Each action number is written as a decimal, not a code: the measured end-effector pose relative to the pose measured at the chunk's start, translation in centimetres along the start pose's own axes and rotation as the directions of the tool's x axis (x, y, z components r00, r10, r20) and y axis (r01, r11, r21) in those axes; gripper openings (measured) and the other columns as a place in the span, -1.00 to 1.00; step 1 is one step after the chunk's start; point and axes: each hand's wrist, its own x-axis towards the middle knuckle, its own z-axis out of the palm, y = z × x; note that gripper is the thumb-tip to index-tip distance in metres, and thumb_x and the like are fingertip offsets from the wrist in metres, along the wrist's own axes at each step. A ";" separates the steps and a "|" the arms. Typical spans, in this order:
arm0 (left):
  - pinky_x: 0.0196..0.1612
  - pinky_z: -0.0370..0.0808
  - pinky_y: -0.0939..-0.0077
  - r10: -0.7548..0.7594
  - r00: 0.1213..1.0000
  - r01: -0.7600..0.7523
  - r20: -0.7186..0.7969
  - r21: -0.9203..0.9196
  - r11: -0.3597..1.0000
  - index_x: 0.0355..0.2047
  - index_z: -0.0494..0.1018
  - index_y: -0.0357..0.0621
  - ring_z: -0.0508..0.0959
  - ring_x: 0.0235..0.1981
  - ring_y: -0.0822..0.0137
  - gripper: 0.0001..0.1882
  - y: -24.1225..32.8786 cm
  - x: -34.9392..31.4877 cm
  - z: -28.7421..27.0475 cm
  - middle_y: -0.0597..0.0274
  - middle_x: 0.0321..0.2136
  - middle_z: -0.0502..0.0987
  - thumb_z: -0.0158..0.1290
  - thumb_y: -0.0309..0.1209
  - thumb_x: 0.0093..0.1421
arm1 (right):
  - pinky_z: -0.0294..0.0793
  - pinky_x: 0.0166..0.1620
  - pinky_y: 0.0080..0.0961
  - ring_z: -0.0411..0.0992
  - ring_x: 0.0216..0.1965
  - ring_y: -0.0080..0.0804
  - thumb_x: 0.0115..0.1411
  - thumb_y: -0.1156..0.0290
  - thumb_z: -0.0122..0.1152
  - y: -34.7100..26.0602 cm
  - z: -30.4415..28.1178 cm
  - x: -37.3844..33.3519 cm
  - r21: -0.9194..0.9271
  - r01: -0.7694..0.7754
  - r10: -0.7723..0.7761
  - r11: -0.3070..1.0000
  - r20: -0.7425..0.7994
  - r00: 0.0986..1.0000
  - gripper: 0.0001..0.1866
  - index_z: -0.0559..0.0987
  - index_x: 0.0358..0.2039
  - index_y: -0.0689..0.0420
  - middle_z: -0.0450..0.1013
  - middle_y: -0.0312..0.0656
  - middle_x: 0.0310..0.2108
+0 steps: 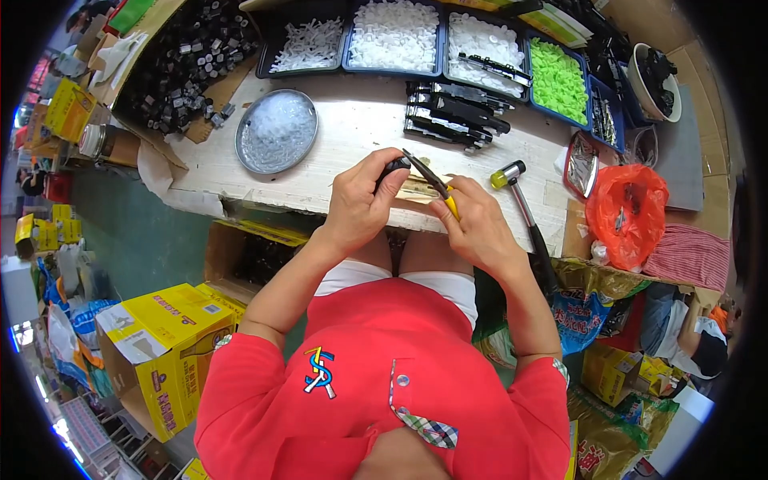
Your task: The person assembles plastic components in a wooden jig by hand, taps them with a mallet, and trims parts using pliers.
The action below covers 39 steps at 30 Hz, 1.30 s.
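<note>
My left hand (364,192) is closed, pinching a small black part (395,166) between thumb and fingertips above the front edge of the white bench. Opposite it, my right hand (478,222) grips yellow-handled pliers (429,174), whose long dark jaws slant up and leftward to the black part. Fingers hide much of both things, and I cannot tell whether the jaws bite on the part. Under the pliers, a worn wooden patch (418,190) shows on the bench. To the right lies a hammer (520,196) with a yellow-and-black head and a black grip.
A round metal dish (277,132) of clear small pieces stands left. Behind are blue trays of white pieces (394,36) and green pieces (558,80). Black strip-shaped parts (456,116) are stacked mid-bench. Loose black caps (188,68) fill the far left; a red plastic bag (628,212) sits right.
</note>
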 end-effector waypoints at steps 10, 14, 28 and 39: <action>-0.78 0.36 0.49 -0.259 0.691 0.708 0.675 -0.704 0.055 -0.38 0.34 -0.30 0.42 -0.77 0.27 -0.86 -2.0 -0.7 -2.5 0.07 -0.65 0.40 -0.04 -0.45 0.15 | 0.39 -0.36 -0.28 0.38 -0.41 -0.02 0.00 0.46 0.17 -0.3 -0.1 -1.1 0.021 0.066 -0.069 0.998 0.233 0.970 -0.82 0.41 -0.52 0.32 0.35 0.02 -0.40; -0.73 0.35 0.51 -0.284 0.669 0.744 0.687 -0.620 0.250 -0.42 0.35 -0.30 0.41 -0.76 0.33 -0.83 -2.0 -2.5 -4.9 0.11 -0.66 0.41 0.00 -0.40 0.12 | 0.40 -0.29 -0.29 0.38 -0.33 -0.03 0.01 0.40 0.19 -1.3 1.0 -1.0 0.036 0.150 -0.154 0.988 0.276 0.949 -0.77 0.42 -0.50 0.32 0.36 0.02 -0.33; -0.04 0.18 0.20 0.412 0.877 -0.476 0.248 0.564 0.674 -0.24 0.51 0.11 0.28 -0.02 0.09 -0.61 -1.5 8.2 2.9 0.13 -0.05 0.33 0.23 -0.25 -0.16 | 0.33 -0.13 -0.32 0.32 -0.20 -0.09 0.08 0.31 0.13 1.4 -0.8 -2.2 0.100 0.096 -0.097 0.990 0.008 0.995 -0.72 0.43 -0.50 0.33 0.37 -0.01 -0.24; -0.04 0.13 0.21 0.442 0.818 -0.575 0.368 0.539 0.615 -0.38 0.42 -0.13 0.24 -0.02 0.07 -0.72 -3.8 12.0 10.4 0.10 -0.10 0.30 0.18 -0.45 -0.16 | 0.32 -0.19 -0.31 0.32 -0.24 -0.08 0.08 0.35 0.13 3.4 -2.2 -3.7 0.065 -0.049 0.054 0.997 -0.078 0.995 -0.75 0.44 -0.47 0.33 0.38 -0.03 -0.29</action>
